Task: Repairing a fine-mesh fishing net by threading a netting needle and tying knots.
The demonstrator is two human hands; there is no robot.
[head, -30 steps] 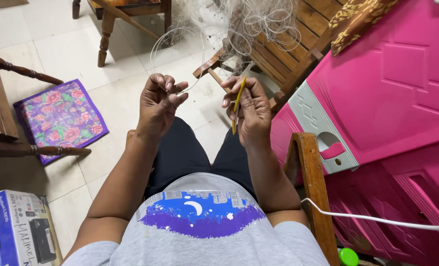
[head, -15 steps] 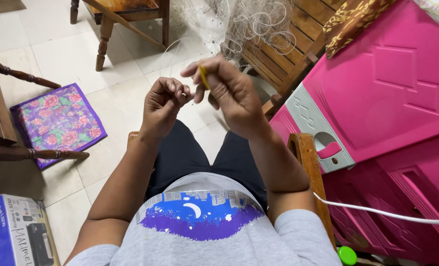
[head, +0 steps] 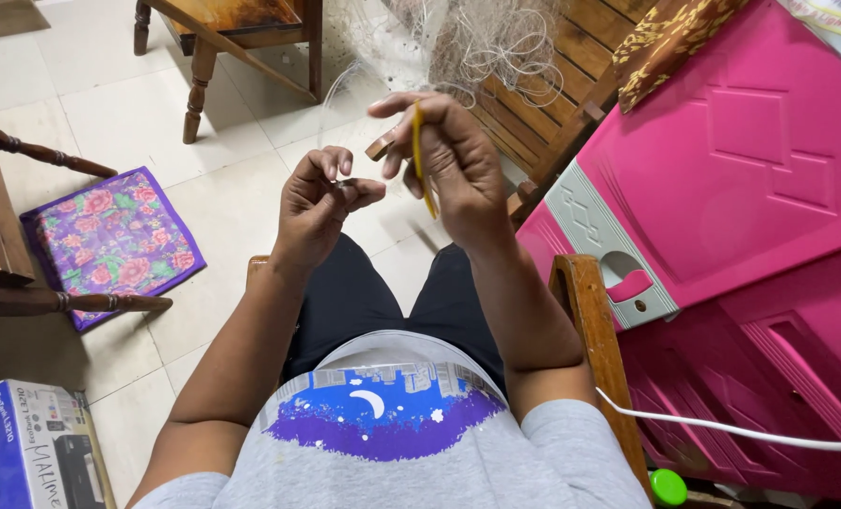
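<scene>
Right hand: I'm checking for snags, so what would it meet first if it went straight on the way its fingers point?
Probably the pale fishing net bunched just beyond the right hand and its yellow needle; depth is unclear.

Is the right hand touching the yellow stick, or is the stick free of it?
Touching. The head view shows the right hand closed around the yellow stick, with fingers wrapped over its middle and its lower end poking out below them.

Right hand (head: pixel 453 165), low beside the left hand (head: pixel 321 198) a second ago, now stands raised above it, carrying the yellow needle (head: pixel 420 160) upward (the needle previously hung lower, slanting toward the lap). The left hand's fingers close from spread into a pinch on the thin line.
</scene>
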